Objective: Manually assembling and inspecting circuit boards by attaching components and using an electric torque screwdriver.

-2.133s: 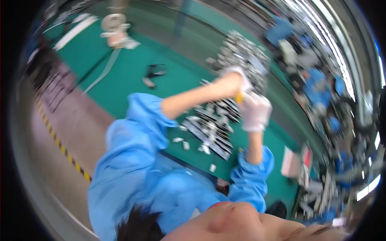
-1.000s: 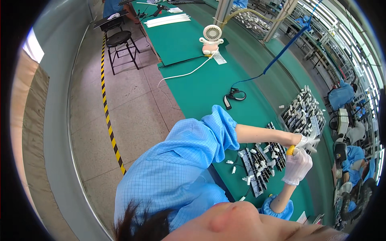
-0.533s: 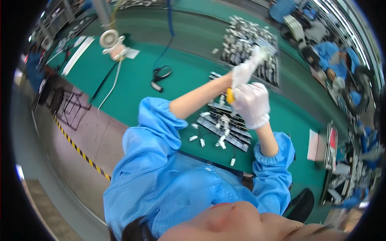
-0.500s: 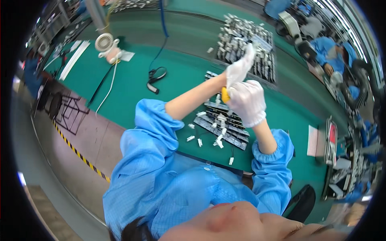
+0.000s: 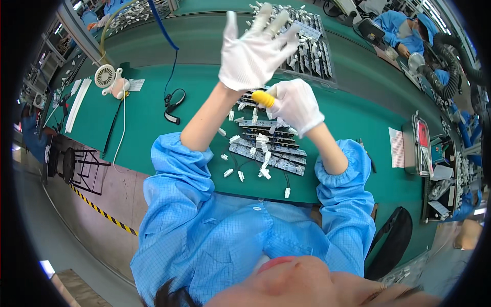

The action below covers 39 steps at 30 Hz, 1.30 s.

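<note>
My left hand [image 5: 248, 64], in a white glove, is raised over the far side of the table with its fingers spread and nothing in it. Close beside its wrist is my right hand [image 5: 297, 105], also gloved, with a yellow finger cot [image 5: 262, 99] on one digit. Its other fingers are curled in, and whatever they may hold is hidden. Below the hands lie several narrow circuit board strips [image 5: 268, 156] with white connectors [image 5: 265, 173] on short wires. Behind the left hand, a tray [image 5: 327, 81] is packed with more such strips and partly covered by the fingers.
The green table [image 5: 204, 133] carries a small fan [image 5: 105, 77], a black strap [image 5: 174, 107] and a white cable [image 5: 121, 133] at left. A printed sheet [image 5: 396, 147] and a metal-framed box [image 5: 417, 146] are at right. Another person [image 5: 404, 30] sits far right.
My left hand has turned and swung left, its fingers now spread wide. My right hand has moved left and away from the left wrist. The whole view has shifted slightly.
</note>
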Each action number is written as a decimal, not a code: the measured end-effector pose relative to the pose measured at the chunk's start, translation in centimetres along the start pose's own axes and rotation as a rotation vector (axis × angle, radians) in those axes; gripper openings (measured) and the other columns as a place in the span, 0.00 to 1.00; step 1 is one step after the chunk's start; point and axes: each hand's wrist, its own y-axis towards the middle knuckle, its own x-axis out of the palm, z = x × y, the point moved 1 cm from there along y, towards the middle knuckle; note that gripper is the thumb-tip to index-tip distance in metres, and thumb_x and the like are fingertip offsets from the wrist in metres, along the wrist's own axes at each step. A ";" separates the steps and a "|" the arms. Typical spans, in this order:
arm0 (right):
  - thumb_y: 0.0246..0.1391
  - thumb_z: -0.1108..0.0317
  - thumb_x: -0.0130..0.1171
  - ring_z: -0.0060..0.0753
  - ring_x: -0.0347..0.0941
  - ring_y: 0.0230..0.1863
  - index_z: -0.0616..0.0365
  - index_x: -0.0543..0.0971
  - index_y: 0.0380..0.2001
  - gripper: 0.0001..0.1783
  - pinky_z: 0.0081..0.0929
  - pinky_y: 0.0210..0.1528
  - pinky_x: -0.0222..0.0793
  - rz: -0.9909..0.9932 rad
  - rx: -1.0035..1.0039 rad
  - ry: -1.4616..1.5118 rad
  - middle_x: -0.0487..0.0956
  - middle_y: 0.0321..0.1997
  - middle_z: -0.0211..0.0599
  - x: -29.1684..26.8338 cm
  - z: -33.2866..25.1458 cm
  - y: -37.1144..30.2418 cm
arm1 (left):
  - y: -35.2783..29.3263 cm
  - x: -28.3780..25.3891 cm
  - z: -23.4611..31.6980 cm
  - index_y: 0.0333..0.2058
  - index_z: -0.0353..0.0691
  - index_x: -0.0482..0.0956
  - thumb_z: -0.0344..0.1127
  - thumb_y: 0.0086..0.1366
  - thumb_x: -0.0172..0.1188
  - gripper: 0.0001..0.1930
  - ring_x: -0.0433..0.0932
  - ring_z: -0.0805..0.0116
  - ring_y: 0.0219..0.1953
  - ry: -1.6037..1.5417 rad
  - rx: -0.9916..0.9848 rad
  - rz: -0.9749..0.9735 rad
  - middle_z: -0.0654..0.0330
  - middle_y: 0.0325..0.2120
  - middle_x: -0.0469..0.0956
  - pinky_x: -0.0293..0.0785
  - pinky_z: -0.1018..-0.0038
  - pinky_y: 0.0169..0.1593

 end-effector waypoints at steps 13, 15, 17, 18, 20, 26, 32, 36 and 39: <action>0.45 0.63 0.60 0.48 0.77 0.27 0.66 0.75 0.39 0.20 0.35 0.34 0.73 -0.194 0.015 0.315 0.80 0.26 0.47 1.4 0.1 0.4 | 0.1 4.7 -0.1 0.63 0.46 0.53 0.56 0.65 0.44 0.33 0.50 0.53 0.66 -0.068 0.202 -0.001 0.53 0.62 0.56 0.44 0.55 0.68; 0.45 0.62 0.62 0.48 0.77 0.27 0.65 0.76 0.38 0.20 0.35 0.33 0.72 -0.178 0.060 0.333 0.80 0.26 0.48 1.7 0.4 0.5 | 0.3 3.8 0.1 0.63 0.46 0.54 0.55 0.65 0.44 0.32 0.51 0.53 0.66 -0.038 0.223 -0.009 0.53 0.62 0.56 0.44 0.55 0.68; 0.47 0.63 0.62 0.38 0.75 0.20 0.55 0.80 0.36 0.13 0.30 0.26 0.71 0.149 -0.018 0.201 0.78 0.20 0.34 1.4 0.3 0.7 | -0.1 3.4 0.2 0.61 0.47 0.58 0.53 0.65 0.46 0.29 0.54 0.54 0.65 -0.031 0.244 0.013 0.54 0.61 0.59 0.46 0.57 0.67; 0.47 0.63 0.62 0.38 0.75 0.20 0.55 0.80 0.36 0.13 0.30 0.26 0.71 0.145 -0.021 0.203 0.78 0.20 0.34 1.6 0.7 0.6 | -0.4 3.1 0.0 0.61 0.46 0.59 0.53 0.65 0.47 0.29 0.55 0.54 0.64 0.046 0.230 0.034 0.55 0.60 0.61 0.47 0.58 0.66; 0.42 0.61 0.64 0.40 0.74 0.22 0.52 0.79 0.36 0.15 0.31 0.26 0.69 0.297 -0.258 -0.126 0.75 0.20 0.34 1.5 1.4 -0.1 | -0.3 3.2 -0.9 0.61 0.46 0.59 0.52 0.65 0.47 0.29 0.57 0.55 0.63 -0.005 0.173 0.134 0.56 0.60 0.62 0.48 0.59 0.66; 0.44 0.60 0.61 0.40 0.71 0.20 0.50 0.79 0.35 0.13 0.35 0.27 0.65 0.087 -0.162 -0.337 0.75 0.19 0.35 -1.7 1.4 -0.2 | 0.1 3.6 0.0 0.65 0.41 0.51 0.51 0.67 0.42 0.32 0.57 0.58 0.63 0.297 0.454 0.094 0.55 0.63 0.56 0.49 0.64 0.66; 0.42 0.41 0.62 0.35 0.75 0.20 0.53 0.82 0.32 0.26 0.27 0.25 0.70 0.175 -0.121 -0.154 0.80 0.19 0.30 -3.5 -0.9 -0.7 | 0.0 0.6 -0.1 0.65 0.33 0.47 0.39 0.65 0.49 0.35 0.55 0.60 0.65 0.730 0.673 -0.001 0.50 0.64 0.54 0.47 0.68 0.67; 0.39 0.44 0.66 0.35 0.74 0.18 0.52 0.80 0.31 0.24 0.27 0.23 0.66 0.344 -0.144 -0.193 0.77 0.17 0.31 -1.6 -2.2 -1.3 | 0.1 1.4 -1.4 0.59 0.29 0.61 0.23 0.62 0.54 0.27 0.65 0.64 0.59 1.110 0.645 0.223 0.51 0.58 0.66 0.60 0.71 0.61; 0.39 0.58 0.68 0.38 0.71 0.17 0.52 0.80 0.26 0.13 0.29 0.22 0.64 0.428 -0.207 -0.160 0.75 0.15 0.34 -1.0 0.2 -0.6 | -0.4 2.4 -1.8 0.61 0.34 0.59 0.25 0.58 0.58 0.32 0.66 0.55 0.59 1.833 0.929 0.067 0.47 0.57 0.67 0.61 0.69 0.60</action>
